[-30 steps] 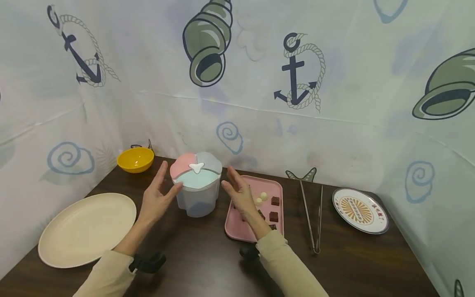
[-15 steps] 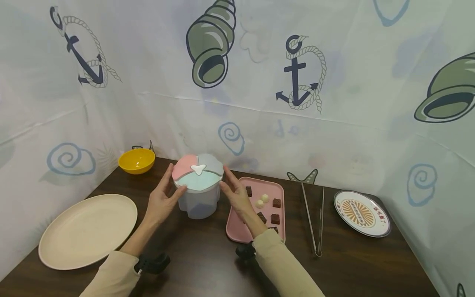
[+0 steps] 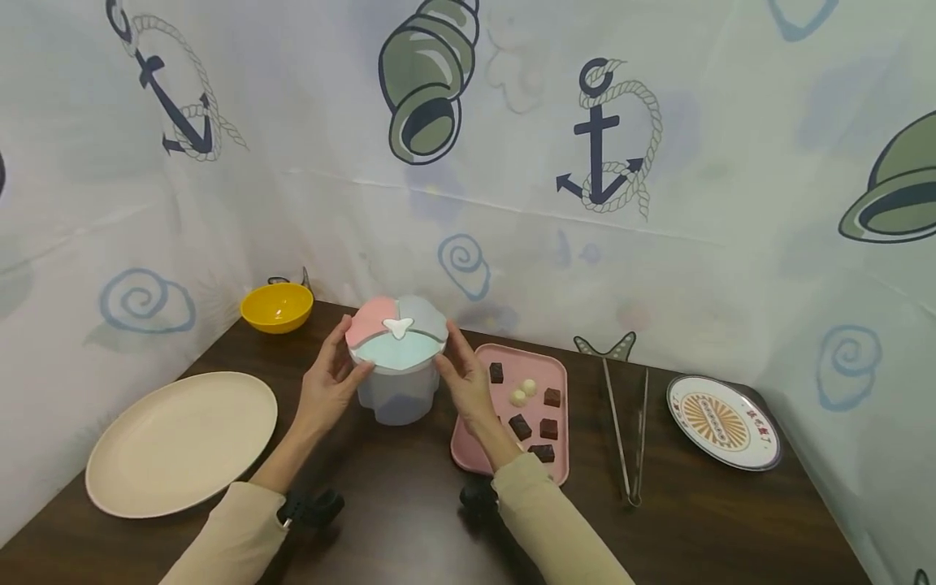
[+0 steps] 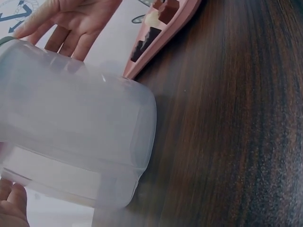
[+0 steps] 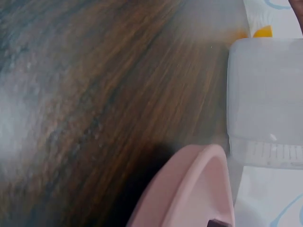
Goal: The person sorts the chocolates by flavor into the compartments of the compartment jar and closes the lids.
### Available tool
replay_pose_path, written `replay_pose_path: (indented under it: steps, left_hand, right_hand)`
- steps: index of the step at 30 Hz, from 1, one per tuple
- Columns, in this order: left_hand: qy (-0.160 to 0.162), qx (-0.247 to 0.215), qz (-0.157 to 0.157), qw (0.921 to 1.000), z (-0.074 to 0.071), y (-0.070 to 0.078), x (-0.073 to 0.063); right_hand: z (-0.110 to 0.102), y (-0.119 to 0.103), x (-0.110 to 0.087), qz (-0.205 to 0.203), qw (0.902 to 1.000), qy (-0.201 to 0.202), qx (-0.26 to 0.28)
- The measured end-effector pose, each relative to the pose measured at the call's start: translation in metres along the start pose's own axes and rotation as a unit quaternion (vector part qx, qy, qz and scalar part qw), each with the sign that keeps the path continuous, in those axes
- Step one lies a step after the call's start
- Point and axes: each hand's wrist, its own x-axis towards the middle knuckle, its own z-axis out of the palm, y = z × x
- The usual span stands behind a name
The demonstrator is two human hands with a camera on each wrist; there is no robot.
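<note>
Head view: the left hand (image 3: 329, 390) and right hand (image 3: 470, 387), both half-curled, are gripping opposite sides of the lidded container (image 3: 398, 354), probably for balance, beside the pink tray (image 3: 532, 364). Left wrist: its base is resting on the bench (image 4: 227, 118). Right wrist: neither grip is showing.

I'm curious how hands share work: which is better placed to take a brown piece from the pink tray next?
Probably the right hand: it is nearer the pink tray, while the left hand is across the container from the tray. Both hands hold the container.
</note>
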Motion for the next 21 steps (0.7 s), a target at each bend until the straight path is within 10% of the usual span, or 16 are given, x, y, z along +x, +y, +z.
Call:
replay_pose_path:
  steps: [21]
  left_hand:
    - [0.000, 0.009, 0.005, 0.9999, -0.003, -0.017, 0.002]
  right_hand:
    - [0.003, 0.028, 0.000, -0.021, 0.9993, 0.026, 0.017]
